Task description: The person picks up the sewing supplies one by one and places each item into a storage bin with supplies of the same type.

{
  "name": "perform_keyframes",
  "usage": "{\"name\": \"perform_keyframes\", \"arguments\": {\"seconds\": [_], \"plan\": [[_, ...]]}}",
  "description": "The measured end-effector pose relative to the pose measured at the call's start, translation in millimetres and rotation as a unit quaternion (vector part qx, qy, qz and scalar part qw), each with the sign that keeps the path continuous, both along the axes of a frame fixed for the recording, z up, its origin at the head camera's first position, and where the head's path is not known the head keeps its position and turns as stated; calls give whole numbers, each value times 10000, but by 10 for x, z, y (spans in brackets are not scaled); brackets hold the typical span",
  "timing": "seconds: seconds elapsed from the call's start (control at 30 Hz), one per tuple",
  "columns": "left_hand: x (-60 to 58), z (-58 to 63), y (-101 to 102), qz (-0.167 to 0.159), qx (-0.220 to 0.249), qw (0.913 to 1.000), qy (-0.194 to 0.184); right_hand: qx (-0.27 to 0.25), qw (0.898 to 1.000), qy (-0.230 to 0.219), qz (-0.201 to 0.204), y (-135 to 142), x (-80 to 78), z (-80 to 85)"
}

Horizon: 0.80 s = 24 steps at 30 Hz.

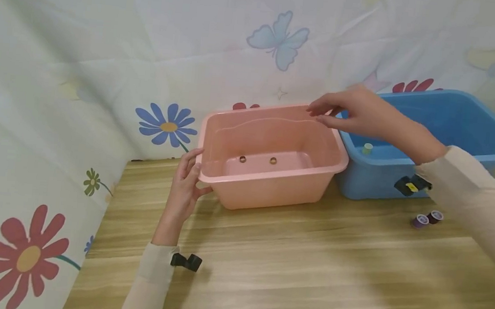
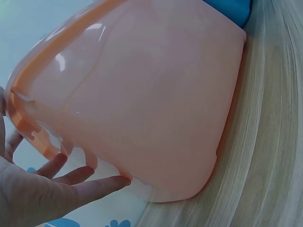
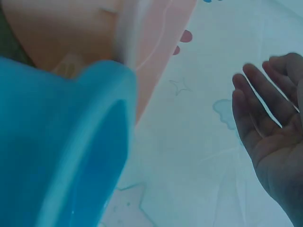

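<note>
My left hand (image 1: 184, 190) grips the left end of a pink plastic tub (image 1: 271, 191). In the left wrist view, fingertips (image 2: 124, 180) of that hand touch the tub's side below its rim, spread apart. Two small, round, brownish-gold things (image 1: 242, 159) lie apart on the tub floor. Over the tub's back right corner my right hand (image 1: 359, 112) hovers with loosely bent fingers and nothing in them. The right wrist view shows the same hand (image 3: 274, 127) with its palm bare, to the side of the blue tub (image 3: 42, 132).
A blue tub (image 1: 386, 179) stands against the pink one's right end, with a small pale green cylinder (image 1: 367, 148) inside. Two small spools, one purple (image 1: 420, 221) and one dark (image 1: 435, 217), stand on the wooden table (image 1: 285, 275). Patterned cloth (image 1: 174, 35) hangs behind and at left.
</note>
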<state>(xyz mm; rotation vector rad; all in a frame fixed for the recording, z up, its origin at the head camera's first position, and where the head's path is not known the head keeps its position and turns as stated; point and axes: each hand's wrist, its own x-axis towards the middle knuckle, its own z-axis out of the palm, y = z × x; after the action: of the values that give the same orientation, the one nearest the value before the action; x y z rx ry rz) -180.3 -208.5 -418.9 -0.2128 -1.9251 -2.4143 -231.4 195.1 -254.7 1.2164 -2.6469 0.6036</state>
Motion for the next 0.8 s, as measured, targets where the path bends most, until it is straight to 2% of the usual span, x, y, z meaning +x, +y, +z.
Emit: {"name": "perform_keyframes", "arguments": {"seconds": [0.23,0.37,0.57,0.8], "plan": [[9,3,11,34,-50,9999,-85,-461,9952,412,-757,359,458,-247],[19,17,-10,43,-62,10000,-50,-660,9911,532,-1031,499,646,-395],[44,42,-43,88,-18,10000,-19,-1066,9869,550,-1077,561,804,-610],[64,56,-51,83,21,10000,-41,-1273,9819,592,-1270,564,921,-789]]}}
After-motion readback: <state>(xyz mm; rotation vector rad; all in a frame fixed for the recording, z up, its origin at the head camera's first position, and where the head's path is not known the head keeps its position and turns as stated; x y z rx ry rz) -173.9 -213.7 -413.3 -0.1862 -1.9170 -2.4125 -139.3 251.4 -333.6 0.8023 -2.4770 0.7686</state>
